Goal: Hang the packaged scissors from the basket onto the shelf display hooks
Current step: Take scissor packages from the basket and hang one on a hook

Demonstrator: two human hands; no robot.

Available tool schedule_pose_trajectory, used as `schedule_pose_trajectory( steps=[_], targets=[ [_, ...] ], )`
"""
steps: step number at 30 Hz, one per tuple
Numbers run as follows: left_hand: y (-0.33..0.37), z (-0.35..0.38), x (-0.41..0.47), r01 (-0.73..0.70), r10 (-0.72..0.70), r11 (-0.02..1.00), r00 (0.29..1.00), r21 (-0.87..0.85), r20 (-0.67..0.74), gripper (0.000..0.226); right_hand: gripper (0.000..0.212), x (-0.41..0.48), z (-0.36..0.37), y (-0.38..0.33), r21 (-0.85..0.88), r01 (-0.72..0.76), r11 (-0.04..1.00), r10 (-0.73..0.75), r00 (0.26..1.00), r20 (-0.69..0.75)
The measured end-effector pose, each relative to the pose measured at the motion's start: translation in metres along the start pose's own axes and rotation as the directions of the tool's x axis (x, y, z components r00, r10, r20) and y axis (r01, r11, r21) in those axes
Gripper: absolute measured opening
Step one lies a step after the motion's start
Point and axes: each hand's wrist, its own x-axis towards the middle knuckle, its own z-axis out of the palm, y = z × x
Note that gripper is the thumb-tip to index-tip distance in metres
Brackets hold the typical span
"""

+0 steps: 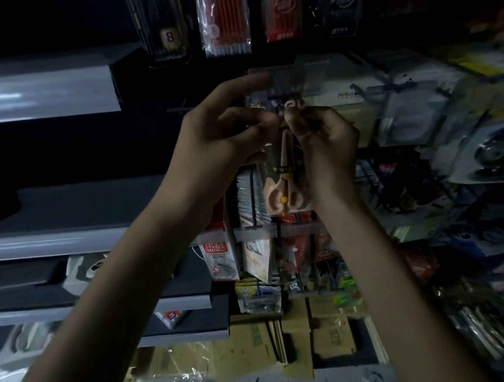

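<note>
Dim shelving [35, 98], pinched scissors pack [286, 187]

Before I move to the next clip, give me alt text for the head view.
The left hand and right hand hold the packaged scissors, peach-handled, near its top against a dim wall of hanging stationery. Pencil packs hang above.

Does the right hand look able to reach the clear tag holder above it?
Probably yes: the right hand pinches the top of the scissors pack just below the clear tag holder, with nothing between them.
</note>
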Motion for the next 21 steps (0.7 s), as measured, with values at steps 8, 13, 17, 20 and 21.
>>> schedule_pose_trajectory(
  steps=[8,13,17,20,21],
  targets=[
    [-0.008,-0.001,-0.003,-0.007,0.006,0.998,1.000,-0.057,-0.021,0.045,0.015,0.000,-0.002,0.004,0.004,-0.015,1.000,0.015,1.000,-0.006],
    [-0.027,0.003,-0.009,-0.008,0.004,0.998,0.997,-0.060,-0.071,0.028,0.014,-0.001,-0.004,0.004,0.004,-0.033,0.999,0.034,0.999,-0.018],
    [-0.053,0.011,-0.015,0.031,-0.033,0.999,0.993,-0.018,-0.115,0.024,0.010,-0.001,-0.004,0.003,0.030,-0.083,0.996,0.083,0.996,-0.017],
    [-0.080,0.014,-0.015,0.038,-0.011,0.991,0.978,0.127,-0.208,0.024,0.014,0.000,-0.005,0.002,0.035,-0.099,0.994,0.099,0.995,-0.009],
    [-0.087,0.015,-0.014,0.048,-0.007,0.987,0.966,0.152,-0.258,0.021,0.014,0.001,-0.005,0.002,0.036,-0.097,0.995,0.098,0.995,-0.004]
  ],
)
